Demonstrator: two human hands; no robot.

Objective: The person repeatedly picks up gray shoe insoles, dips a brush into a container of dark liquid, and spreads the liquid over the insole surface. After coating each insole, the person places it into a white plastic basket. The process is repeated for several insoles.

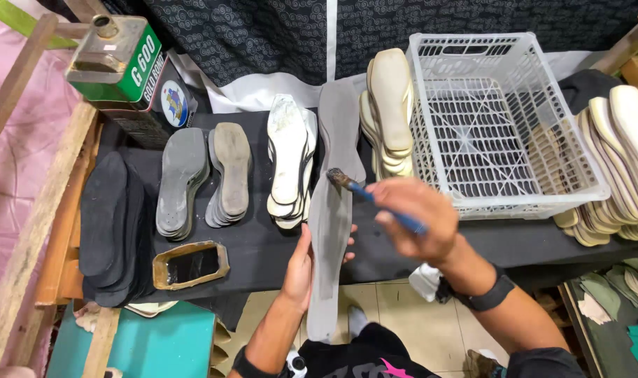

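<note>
My left hand (299, 269) grips the grey sole (329, 231) over the table edge (263, 285); my right hand (418, 220) holds a brush (371, 196), white basket (501, 119) close right.

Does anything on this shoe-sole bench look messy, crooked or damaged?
Mostly orderly. The oddities: the white basket sits tilted against the sole stacks, the small glue tray has a crusted, ragged rim, and the top white sole looks smudged.
</note>
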